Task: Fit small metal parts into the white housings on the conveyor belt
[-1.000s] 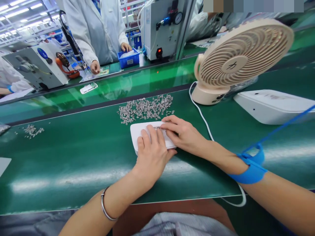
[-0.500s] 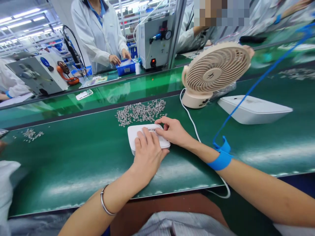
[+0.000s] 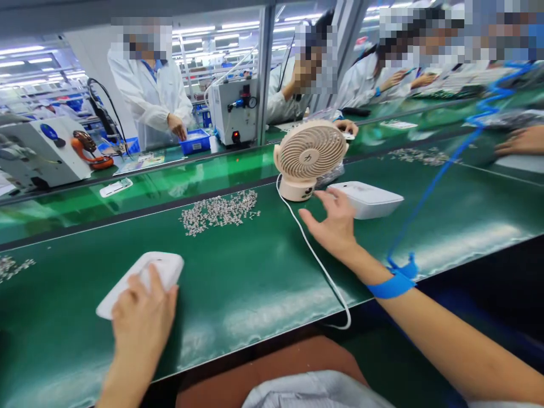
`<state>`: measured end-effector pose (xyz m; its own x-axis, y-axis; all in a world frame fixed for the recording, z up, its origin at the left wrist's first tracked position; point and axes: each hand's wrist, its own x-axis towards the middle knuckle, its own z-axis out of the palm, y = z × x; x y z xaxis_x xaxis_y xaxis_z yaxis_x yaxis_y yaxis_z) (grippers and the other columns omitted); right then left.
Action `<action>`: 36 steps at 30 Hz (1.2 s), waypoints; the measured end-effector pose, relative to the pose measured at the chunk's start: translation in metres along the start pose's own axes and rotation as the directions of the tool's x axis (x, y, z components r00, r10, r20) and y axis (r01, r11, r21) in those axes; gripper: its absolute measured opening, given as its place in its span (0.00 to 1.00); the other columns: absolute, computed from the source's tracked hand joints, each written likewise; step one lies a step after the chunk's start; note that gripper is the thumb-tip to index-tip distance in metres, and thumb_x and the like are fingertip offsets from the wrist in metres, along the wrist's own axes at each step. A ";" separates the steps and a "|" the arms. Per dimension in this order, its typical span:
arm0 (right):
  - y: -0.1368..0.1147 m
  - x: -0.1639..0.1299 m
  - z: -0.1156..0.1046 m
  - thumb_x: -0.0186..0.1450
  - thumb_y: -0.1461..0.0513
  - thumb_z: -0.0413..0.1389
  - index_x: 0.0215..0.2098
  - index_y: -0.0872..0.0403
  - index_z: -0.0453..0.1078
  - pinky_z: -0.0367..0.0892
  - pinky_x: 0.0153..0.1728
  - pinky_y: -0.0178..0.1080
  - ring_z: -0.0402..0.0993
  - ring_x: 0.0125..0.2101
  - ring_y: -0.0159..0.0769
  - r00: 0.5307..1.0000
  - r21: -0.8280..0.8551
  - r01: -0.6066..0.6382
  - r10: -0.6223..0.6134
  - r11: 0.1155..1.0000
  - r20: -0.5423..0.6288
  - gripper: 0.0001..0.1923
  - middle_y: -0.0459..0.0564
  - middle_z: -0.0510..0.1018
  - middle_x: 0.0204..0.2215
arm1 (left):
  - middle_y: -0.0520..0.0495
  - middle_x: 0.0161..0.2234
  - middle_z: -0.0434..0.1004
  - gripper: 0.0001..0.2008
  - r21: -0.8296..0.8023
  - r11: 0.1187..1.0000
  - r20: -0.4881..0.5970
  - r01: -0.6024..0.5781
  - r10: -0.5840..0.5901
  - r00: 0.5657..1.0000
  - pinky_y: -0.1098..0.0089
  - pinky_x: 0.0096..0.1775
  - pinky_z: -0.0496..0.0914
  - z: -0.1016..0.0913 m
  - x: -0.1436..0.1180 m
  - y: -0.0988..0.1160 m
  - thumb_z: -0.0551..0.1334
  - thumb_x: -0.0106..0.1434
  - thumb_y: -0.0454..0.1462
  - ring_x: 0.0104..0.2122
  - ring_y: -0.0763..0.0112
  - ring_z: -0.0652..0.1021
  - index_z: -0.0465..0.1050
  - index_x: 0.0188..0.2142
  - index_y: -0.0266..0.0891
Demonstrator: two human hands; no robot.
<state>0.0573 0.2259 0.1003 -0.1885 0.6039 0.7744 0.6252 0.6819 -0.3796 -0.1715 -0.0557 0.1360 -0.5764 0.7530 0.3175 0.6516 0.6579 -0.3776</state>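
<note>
My left hand [image 3: 142,314] rests flat on a white plastic casing [image 3: 164,266] at the left of the green bench mat [image 3: 238,283], fingers laid over its near end. My right hand [image 3: 334,224] hovers open, fingers spread, just short of a second white casing [image 3: 374,198] lying beside a small beige desk fan [image 3: 308,156]. A blue wrist strap [image 3: 393,283] with a coiled blue cord circles my right wrist. A heap of small metal parts [image 3: 219,209] lies between the two casings, farther back.
The fan's white cable [image 3: 317,260] runs across the mat to the front edge. A green conveyor belt [image 3: 178,178] carries a small white part behind the bench. People in white coats work beyond it, next to grey machines [image 3: 38,150] and a blue bin [image 3: 195,141].
My left hand has slid the white casing away to the left. My right hand let go of it and moved right toward the second casing by the fan. The view swung right and up.
</note>
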 end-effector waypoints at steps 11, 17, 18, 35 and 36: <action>0.084 0.024 -0.062 0.49 0.57 0.69 0.47 0.58 0.72 0.59 0.43 0.49 0.61 0.47 0.58 0.723 -0.165 -0.652 0.673 0.740 0.156 0.28 0.68 0.62 0.46 | 0.25 0.59 0.50 0.30 -0.162 0.973 0.059 0.166 -0.158 0.986 0.37 0.41 0.61 0.033 0.014 -0.071 0.44 0.63 0.48 0.54 0.26 0.54 0.56 0.59 0.31; 0.002 -0.029 -0.067 0.52 0.54 0.64 0.42 0.48 0.72 0.64 0.45 0.51 0.67 0.42 0.52 0.976 0.106 -0.191 0.176 0.976 0.131 0.20 0.56 0.65 0.42 | 0.37 0.56 0.64 0.27 -0.597 0.793 0.049 -0.119 0.185 0.982 0.56 0.53 0.62 -0.001 0.014 0.001 0.51 0.61 0.47 0.54 0.54 0.66 0.64 0.55 0.33; -0.017 -0.040 -0.066 0.52 0.52 0.64 0.43 0.49 0.71 0.65 0.44 0.50 0.67 0.42 0.52 0.986 0.135 -0.094 0.073 0.986 0.151 0.21 0.56 0.63 0.43 | 0.40 0.54 0.67 0.26 -0.695 0.702 0.056 -0.157 0.271 0.961 0.61 0.53 0.64 -0.010 0.013 0.015 0.51 0.62 0.47 0.53 0.60 0.69 0.63 0.55 0.35; -0.050 -0.002 0.050 0.61 0.67 0.53 0.38 0.55 0.74 0.63 0.41 0.49 0.66 0.40 0.47 0.908 0.091 0.216 -0.235 0.972 0.347 0.10 0.58 0.66 0.45 | 0.52 0.41 0.77 0.20 -0.879 0.458 0.289 -0.133 0.733 0.616 0.73 0.36 0.68 -0.033 0.115 0.044 0.55 0.52 0.37 0.38 0.69 0.76 0.73 0.45 0.42; -0.045 0.003 0.061 0.60 0.68 0.53 0.38 0.54 0.74 0.62 0.42 0.51 0.64 0.42 0.48 0.896 0.054 0.246 -0.248 0.968 0.369 0.10 0.58 0.64 0.48 | 0.52 0.42 0.77 0.20 -0.879 0.456 0.285 -0.136 0.733 0.617 0.73 0.36 0.68 -0.033 0.117 0.044 0.55 0.52 0.37 0.38 0.69 0.76 0.73 0.45 0.41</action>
<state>-0.0174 0.2220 0.0886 -0.6035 0.5238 0.6012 0.5178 0.8308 -0.2040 -0.1940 0.0618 0.1851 -0.0187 0.9441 -0.3291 0.8093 0.2076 0.5495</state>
